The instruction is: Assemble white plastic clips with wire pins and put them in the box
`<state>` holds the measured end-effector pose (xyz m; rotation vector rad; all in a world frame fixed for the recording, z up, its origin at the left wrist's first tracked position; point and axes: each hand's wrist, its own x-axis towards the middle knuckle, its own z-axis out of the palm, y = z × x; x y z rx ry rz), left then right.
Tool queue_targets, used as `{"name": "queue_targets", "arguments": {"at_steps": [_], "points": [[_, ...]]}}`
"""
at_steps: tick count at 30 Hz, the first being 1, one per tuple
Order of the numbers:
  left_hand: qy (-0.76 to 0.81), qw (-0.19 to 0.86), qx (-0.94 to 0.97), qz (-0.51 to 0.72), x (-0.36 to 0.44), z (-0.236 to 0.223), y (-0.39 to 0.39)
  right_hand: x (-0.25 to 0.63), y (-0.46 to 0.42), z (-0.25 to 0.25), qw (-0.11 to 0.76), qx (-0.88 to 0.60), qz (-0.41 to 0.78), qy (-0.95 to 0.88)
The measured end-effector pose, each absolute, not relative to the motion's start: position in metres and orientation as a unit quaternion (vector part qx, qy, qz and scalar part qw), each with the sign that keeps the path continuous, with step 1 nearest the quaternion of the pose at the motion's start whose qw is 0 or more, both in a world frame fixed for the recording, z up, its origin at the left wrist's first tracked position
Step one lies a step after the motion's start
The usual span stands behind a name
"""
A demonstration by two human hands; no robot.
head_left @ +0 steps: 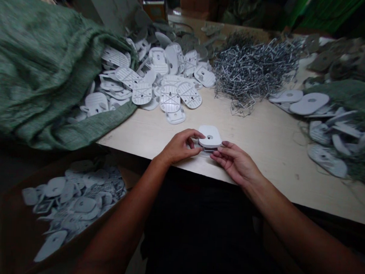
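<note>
White plastic, smooth on top with rounded corners and a central hole, forms the piece [211,134] at the near edge of the table [269,140]. The left hand [181,146] holds its left side between thumb and fingers, probably to steady it; the right hand [236,161] curls its fingers narrowly against the near right corner, though whether they pinch it I cannot tell. Ribbed white plates [170,98] spill from a creased, woven green sack [43,76] at far left, seemingly laid open for easy reach. Far off, spiky bent metal wires [253,67] tangle together; flat, smooth covers [309,104] overlap at right.
</note>
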<state>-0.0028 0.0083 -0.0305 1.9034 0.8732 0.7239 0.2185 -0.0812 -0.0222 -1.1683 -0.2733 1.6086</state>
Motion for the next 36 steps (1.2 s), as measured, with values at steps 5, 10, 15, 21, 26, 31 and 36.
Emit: {"name": "queue_targets", "arguments": {"at_steps": [5,10,15,21,26,31,36], "points": [[0.392,0.439,0.736,0.334,0.006,-0.044,0.006,0.233,-0.083,-0.022,0.515,-0.543,0.607,-0.267],[0.404,0.438,0.725,0.345,0.01,-0.048,0.001,0.257,-0.065,-0.029,0.455,-0.55,0.483,-0.507],[0.442,0.391,0.713,0.378,0.022,-0.05,-0.007,0.259,-0.04,-0.043,0.454,-0.542,0.495,-0.505],[0.469,0.333,0.716,0.396,0.035,-0.048,-0.012,0.248,-0.039,-0.053,0.453,-0.569,0.395,-0.562],[0.459,0.346,0.708,0.41,0.035,-0.053,-0.009,0.248,-0.036,-0.058,0.46,-0.573,0.37,-0.568],[0.466,0.36,0.692,0.417,0.035,-0.055,-0.016,0.255,-0.038,-0.053,0.461,-0.562,0.406,-0.554],[0.461,0.415,0.665,0.416,0.012,-0.048,-0.036,0.264,-0.042,-0.043,0.386,-0.585,0.425,-0.573]]}}
